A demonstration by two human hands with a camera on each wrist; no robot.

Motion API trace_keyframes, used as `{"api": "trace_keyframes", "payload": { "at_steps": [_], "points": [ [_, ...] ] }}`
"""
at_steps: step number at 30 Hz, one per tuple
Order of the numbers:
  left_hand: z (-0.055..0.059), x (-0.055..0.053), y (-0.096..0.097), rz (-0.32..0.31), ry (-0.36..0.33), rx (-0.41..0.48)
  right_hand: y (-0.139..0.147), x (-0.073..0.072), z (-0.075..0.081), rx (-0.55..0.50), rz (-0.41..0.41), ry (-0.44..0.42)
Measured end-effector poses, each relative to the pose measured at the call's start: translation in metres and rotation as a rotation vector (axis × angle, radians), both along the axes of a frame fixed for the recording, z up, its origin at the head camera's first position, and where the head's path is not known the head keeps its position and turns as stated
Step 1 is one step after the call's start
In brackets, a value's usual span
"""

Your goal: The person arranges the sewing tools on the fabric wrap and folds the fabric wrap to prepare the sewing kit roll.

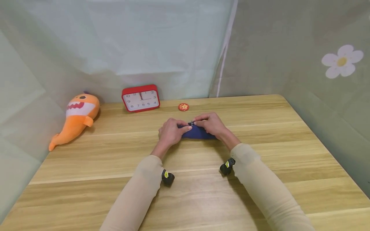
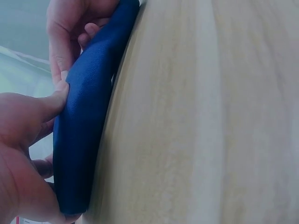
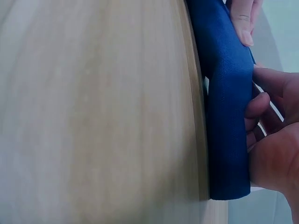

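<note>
A long, narrow dark blue pouch (image 1: 199, 132) lies on the wooden table in front of both hands. On its upper edge sits a small black and shiny piece (image 1: 190, 123), too small to make out fully. From the left, my left hand (image 1: 171, 131) pinches the pouch's top edge, thumb on the near side. My right hand (image 1: 212, 124) grips the same edge from the right, its thumb and forefinger beside the black piece. Both wrist views show the pouch's smooth near side (image 2: 86, 116) with the thumbs close together; most fingers behind it are hidden.
Behind the hands, a round red badge with a star (image 1: 183, 106) lies on the table (image 1: 188, 192). A red clock (image 1: 141, 98) stands at the back, left of the badge. An orange plush shark (image 1: 76, 117) leans at the far left. Cloth curtains (image 1: 162, 48) enclose the table.
</note>
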State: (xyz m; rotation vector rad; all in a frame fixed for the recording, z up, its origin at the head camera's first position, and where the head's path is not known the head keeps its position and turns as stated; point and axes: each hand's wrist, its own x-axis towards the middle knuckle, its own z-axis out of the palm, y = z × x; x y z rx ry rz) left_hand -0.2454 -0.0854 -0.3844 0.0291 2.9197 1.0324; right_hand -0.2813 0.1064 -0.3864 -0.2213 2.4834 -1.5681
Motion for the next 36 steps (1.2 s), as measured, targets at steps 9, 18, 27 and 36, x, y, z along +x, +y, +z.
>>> {"api": "trace_keyframes", "payload": {
  "at_steps": [9, 18, 27, 36],
  "points": [
    [0.001, 0.001, -0.001, 0.009, -0.018, -0.005, 0.002, -0.003, 0.002, 0.041, 0.067, 0.015],
    [0.005, 0.000, -0.001, 0.035, -0.052, -0.006, -0.002, -0.002, 0.009, 0.089, 0.103, 0.044],
    [0.007, -0.003, -0.002, 0.051, -0.075, 0.001, -0.011, -0.003, 0.014, 0.187, 0.106, 0.186],
    [0.010, -0.005, -0.001, 0.053, -0.120, 0.021, -0.015, 0.001, 0.002, 0.041, 0.016, 0.185]
  ]
}}
